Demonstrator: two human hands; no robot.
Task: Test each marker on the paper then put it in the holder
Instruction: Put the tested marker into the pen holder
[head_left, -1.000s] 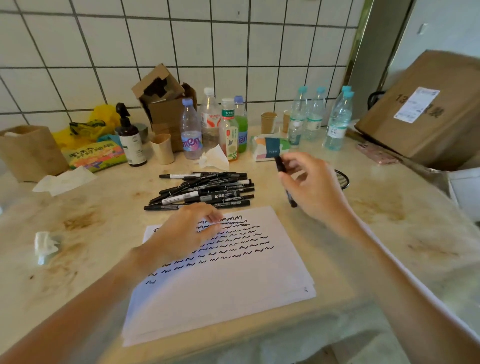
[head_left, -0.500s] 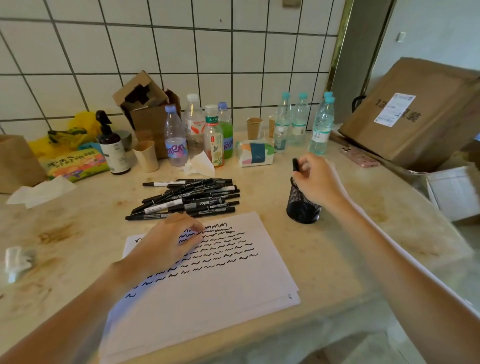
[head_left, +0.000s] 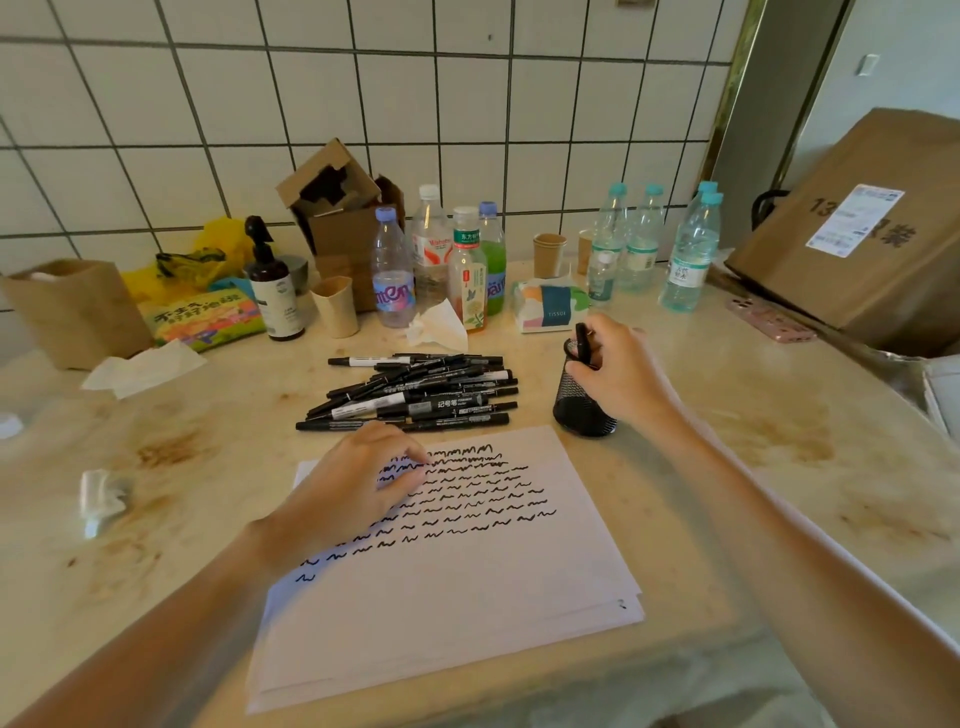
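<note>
Markers (head_left: 415, 395) lie in a loose black heap in the middle of the stained table (head_left: 182, 447), just beyond the far edge of the paper (head_left: 457, 582), whose near edge reaches almost to the table's front lip. Left of the sheets the tabletop has open room, with only a crumpled wrapper (head_left: 101, 496) and a tissue (head_left: 143, 366) lying on it; the clutter of bottles (head_left: 441, 260) and boxes keeps to the tiled wall at the back.

On the paper's upper left corner rests the left hand (head_left: 358, 488), palm down, fingers loosely bent over the rows of black squiggles, holding nothing; its fingertips lie just short of the nearest marker in the heap.

To the right of the heap stands the black mesh holder (head_left: 579, 405), close beside the paper's far right corner. The right hand (head_left: 621, 374) sits at its rim, fingers curled round one marker (head_left: 583, 343) that stands upright with its lower end down inside the holder. Beyond that arm the table runs bare toward a pink phone (head_left: 769, 325) and a large cardboard box (head_left: 857, 244).
</note>
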